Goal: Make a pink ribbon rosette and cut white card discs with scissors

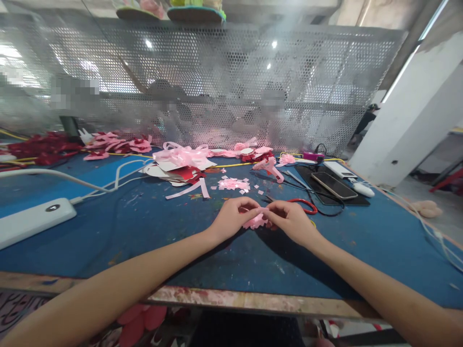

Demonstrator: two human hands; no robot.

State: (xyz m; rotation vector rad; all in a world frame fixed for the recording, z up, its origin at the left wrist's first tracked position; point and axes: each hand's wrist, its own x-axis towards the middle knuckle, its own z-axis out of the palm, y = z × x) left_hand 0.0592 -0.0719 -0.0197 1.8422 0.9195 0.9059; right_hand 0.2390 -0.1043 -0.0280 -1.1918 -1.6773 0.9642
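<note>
Near the middle of the blue table, my left hand (231, 217) and my right hand (292, 219) meet fingertip to fingertip. Both pinch a small pink ruffled piece (256, 221), which hangs below the fingers just above the tabletop. Just beyond the hands lies a heap of small pink squares (233, 184). Red-handled scissors (307, 206) rest behind my right hand, partly covered by it. A pink glue gun (269, 168) lies farther back, its black cable running right.
A white power strip (36, 221) with cables lies left. Pink ribbons (183, 155) top a stack of card behind. At right are a phone (333, 185), a white mouse (363, 189) and a white box (340, 169). A perforated metal screen (217, 86) stands behind the table.
</note>
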